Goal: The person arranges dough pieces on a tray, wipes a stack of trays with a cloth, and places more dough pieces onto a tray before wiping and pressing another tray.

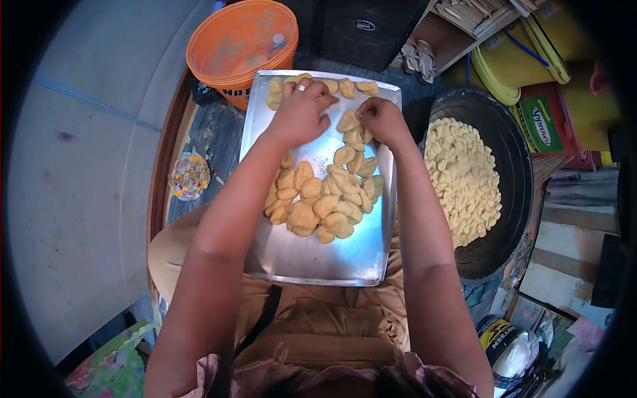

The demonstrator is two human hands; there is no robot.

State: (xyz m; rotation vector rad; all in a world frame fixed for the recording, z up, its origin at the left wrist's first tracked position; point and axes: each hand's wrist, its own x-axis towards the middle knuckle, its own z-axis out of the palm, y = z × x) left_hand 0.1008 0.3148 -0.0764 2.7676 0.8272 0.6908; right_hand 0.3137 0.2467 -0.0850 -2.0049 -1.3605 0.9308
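A shiny metal tray [298, 259] rests across my lap, holding many tan, flattened dough pieces [325, 199] piled in its middle. More pieces lie along its far edge and right side. My left hand [305, 111], with a ring on one finger, is over the far left part of the tray, among the far-edge pieces. Its thumb stands apart from the fingers, and nothing shows between them. At the far right, my right hand [385, 123] has its fingertips pinched together at the edge of a dough piece [347, 122].
Right of the tray, a wide black basin [514, 192] contains a large heap of similar pieces. An orange bucket [219, 69] stands beyond the tray's far left corner. On the left floor lies a round multicoloured woven item [190, 176]. Yellow containers [504, 66] are at the far right.
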